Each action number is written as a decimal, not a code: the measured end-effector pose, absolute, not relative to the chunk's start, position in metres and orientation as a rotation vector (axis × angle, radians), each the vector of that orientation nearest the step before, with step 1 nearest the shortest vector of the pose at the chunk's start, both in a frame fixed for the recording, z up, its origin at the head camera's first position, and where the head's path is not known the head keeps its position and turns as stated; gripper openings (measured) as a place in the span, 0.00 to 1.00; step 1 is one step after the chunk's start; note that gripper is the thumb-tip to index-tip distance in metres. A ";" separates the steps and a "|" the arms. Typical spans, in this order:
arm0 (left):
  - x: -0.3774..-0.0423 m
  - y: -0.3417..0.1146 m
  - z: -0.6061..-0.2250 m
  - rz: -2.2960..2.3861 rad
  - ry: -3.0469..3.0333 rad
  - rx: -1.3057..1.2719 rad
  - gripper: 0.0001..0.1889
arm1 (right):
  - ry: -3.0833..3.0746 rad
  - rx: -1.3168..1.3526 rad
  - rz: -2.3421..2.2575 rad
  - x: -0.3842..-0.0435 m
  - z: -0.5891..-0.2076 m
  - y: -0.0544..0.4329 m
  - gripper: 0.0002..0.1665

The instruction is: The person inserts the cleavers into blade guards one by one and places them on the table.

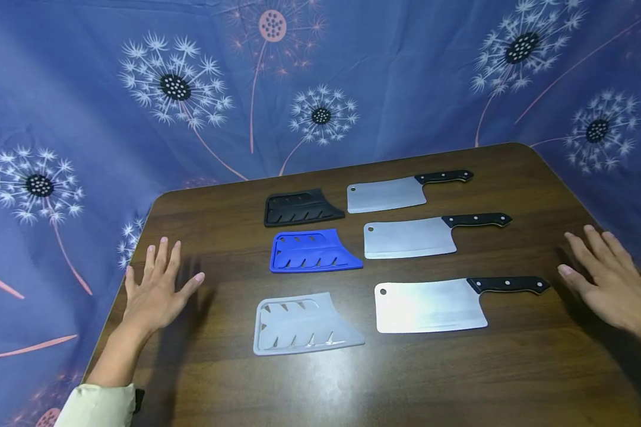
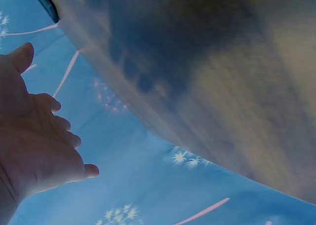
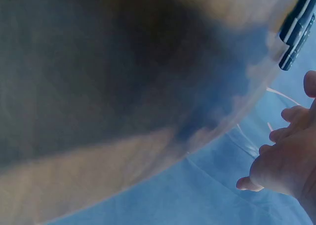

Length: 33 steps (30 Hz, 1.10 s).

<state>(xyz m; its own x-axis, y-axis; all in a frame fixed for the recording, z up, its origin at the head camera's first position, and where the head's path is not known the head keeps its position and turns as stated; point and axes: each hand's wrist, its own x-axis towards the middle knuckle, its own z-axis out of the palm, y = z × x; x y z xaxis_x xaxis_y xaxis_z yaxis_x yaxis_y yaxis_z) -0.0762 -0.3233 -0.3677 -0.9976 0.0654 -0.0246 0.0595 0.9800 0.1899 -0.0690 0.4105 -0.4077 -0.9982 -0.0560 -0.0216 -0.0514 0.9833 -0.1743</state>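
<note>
Nearest on the bench [image 1: 406, 385], a pale sheath [image 1: 301, 323] lies left of the near cleaver [image 1: 432, 305]. The left hand [image 1: 156, 293] and right hand [image 1: 616, 287], both with wide grip and spread fingers, are over the bench's left and right sides. Beyond, a blue sheath [image 1: 310, 250] lies left of the middle cleaver [image 1: 411, 238]; farthest, a black sheath [image 1: 299, 206] lies left of the far cleaver [image 1: 387, 196].

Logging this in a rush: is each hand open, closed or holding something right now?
Left hand: open, holding nothing.
Right hand: open, holding nothing.

left hand [image 1: 154, 298] splayed, right hand [image 1: 616, 287] likewise
</note>
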 end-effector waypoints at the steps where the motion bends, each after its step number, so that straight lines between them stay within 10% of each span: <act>1: -0.078 -0.323 -0.367 0.293 3.095 0.103 0.45 | 3.104 -0.083 -0.268 -0.070 -0.406 0.411 0.42; 33: -0.142 -0.268 -0.339 0.193 3.050 0.263 0.45 | 3.171 -0.270 -0.246 -0.129 -0.376 0.391 0.41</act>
